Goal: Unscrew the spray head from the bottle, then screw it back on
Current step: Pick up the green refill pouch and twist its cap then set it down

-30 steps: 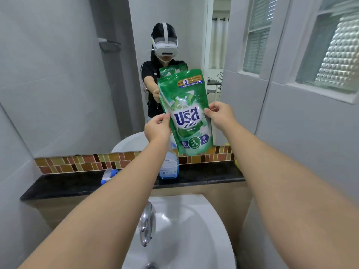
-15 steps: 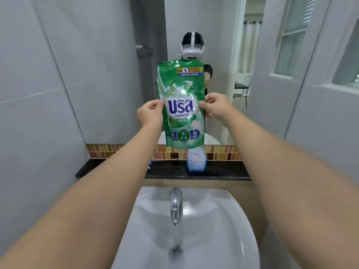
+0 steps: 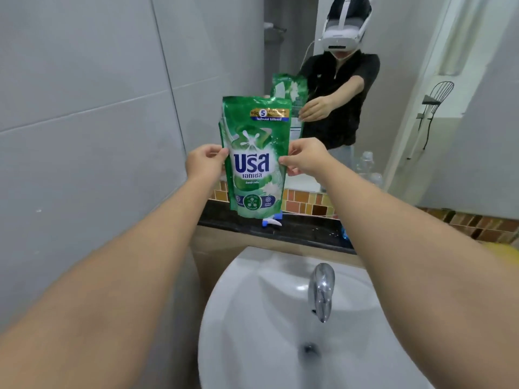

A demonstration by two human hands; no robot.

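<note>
Bathroom, white sink [image 3: 252,318] below: left hand [image 3: 203,161] and right hand [image 3: 304,157] pinching green soap pouch [image 3: 254,158] sides; spray head [image 3: 271,222] just under.
</note>
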